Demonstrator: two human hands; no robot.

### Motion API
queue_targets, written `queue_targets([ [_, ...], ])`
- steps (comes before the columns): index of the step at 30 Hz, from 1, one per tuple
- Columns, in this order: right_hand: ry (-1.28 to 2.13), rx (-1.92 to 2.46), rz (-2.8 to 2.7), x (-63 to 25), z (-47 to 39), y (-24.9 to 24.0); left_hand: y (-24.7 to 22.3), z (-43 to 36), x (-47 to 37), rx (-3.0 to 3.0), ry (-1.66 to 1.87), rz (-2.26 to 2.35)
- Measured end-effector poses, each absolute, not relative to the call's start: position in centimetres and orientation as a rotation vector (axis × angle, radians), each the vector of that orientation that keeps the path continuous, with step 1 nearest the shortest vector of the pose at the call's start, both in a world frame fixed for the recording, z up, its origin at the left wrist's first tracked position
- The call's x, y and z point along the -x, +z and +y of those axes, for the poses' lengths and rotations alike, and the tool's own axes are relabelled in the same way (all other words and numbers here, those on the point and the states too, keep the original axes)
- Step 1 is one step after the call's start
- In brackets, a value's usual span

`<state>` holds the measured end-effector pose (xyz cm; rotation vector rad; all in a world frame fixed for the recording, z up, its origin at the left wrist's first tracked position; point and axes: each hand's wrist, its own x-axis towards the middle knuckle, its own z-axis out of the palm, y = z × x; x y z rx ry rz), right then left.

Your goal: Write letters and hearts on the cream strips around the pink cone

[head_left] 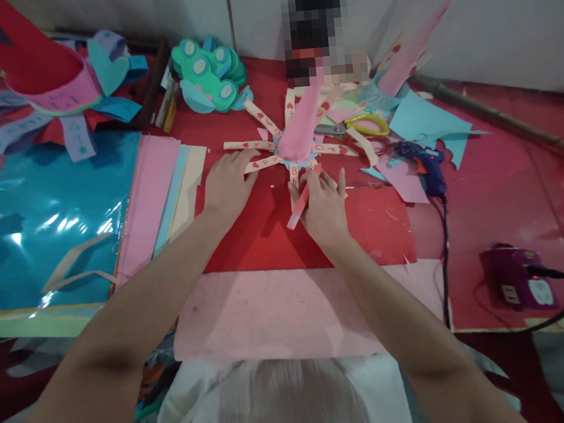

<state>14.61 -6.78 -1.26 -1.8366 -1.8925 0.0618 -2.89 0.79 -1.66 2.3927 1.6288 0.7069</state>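
A pink paper cone (299,128) stands on the table with several cream paper strips (251,146) spreading from its base like rays. Red letters and hearts mark the strips. My left hand (227,183) lies palm down at the left, fingers stretched over the outer end of one strip. Closed round a pink-red marker (299,209), my right hand (325,204) is at the front of the cone, over the strips that point towards me. The marker's upper end is near a strip; the fingers partly hide that strip. Red paper (264,229) lies beneath both hands.
A glue gun (426,163) with a cord, yellow-handled scissors (366,125) and blue paper scraps lie to the right. A purple power socket box (522,279) is near the right front edge. Coloured sheets (150,203) and a red paper hat (41,58) are at left; a person is opposite.
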Motion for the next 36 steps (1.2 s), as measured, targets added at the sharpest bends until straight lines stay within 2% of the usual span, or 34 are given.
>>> queue_targets([
  [8, 0.043, 1.824, -1.887, -14.5, -6.8, -1.3, -1.2, 0.6, 2.9, -2.449, 0.729, 1.349],
  [24, 0.08, 1.83, -1.862, -14.6, -6.7, -1.8, -0.7, -0.1, 2.3, -2.51, 0.884, 1.254],
  [31, 0.071, 1.837, -1.858, -14.6, -6.7, -1.6, -1.5, 0.1, 2.1, -2.546, 0.742, 1.424],
  [36, 0.019, 1.829, -1.821, -14.7, -6.6, -1.4, -1.6, 0.1, 2.0, -2.496, 0.802, 1.498],
])
